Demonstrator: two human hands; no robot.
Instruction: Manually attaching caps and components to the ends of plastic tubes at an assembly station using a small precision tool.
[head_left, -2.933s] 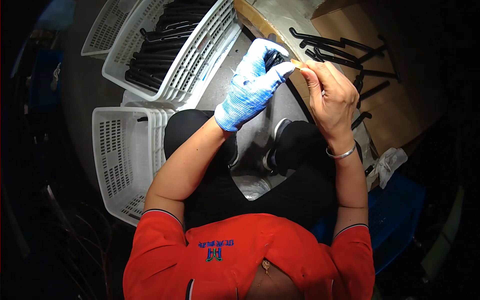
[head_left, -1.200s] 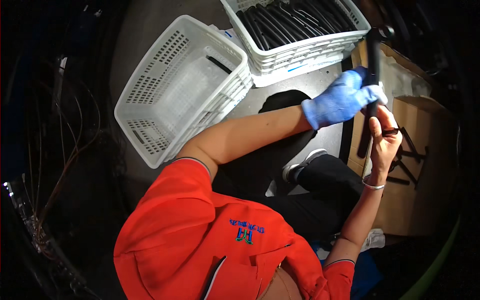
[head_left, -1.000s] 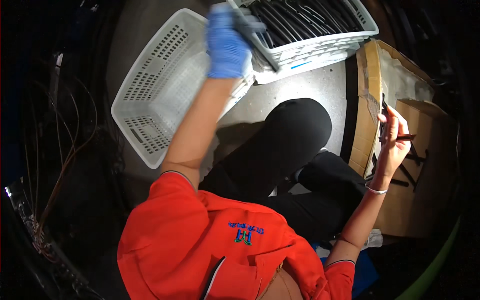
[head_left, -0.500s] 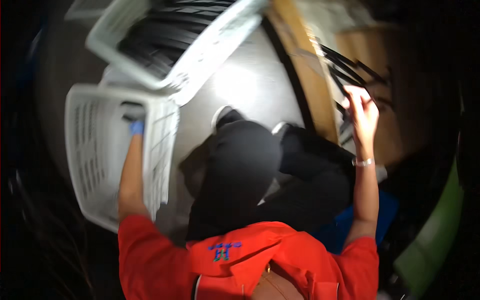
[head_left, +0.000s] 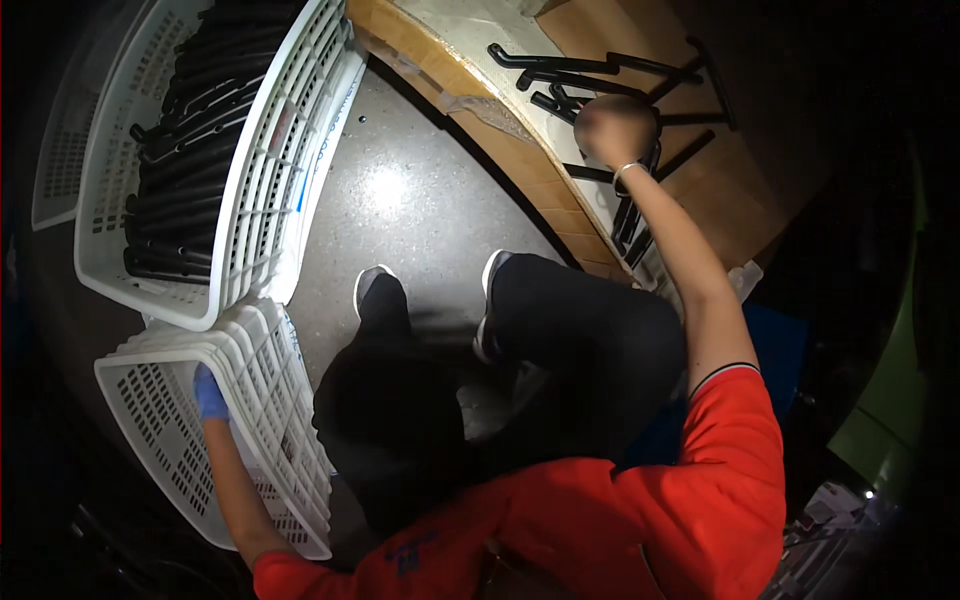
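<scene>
My left hand [head_left: 210,392], in a blue glove, reaches into the near white plastic basket [head_left: 165,365] and rests against the inside of its wall. Its fingers are too hidden to show whether they hold anything. My bare right hand [head_left: 612,138], with a bracelet at the wrist, is stretched out over loose black rod-like parts [head_left: 565,78] at the cardboard box [head_left: 520,165]. A round blur covers its fingers, so I cannot make out their grip. The rods are slim, some with bent or rounded ends, and lie crosswise.
A larger white basket [head_left: 255,170] full of stacked black rods [head_left: 190,160] stands beyond the near basket. Grey floor [head_left: 400,190] lies between baskets and box. My dark-trousered knees are bent in the middle. A blue object [head_left: 770,350] is by my right elbow, a green panel [head_left: 880,420] farther right.
The view has turned, and the baskets and box sit differently in it. My right hand has moved farther over the rods. The dark piece seen by my left glove no longer shows.
</scene>
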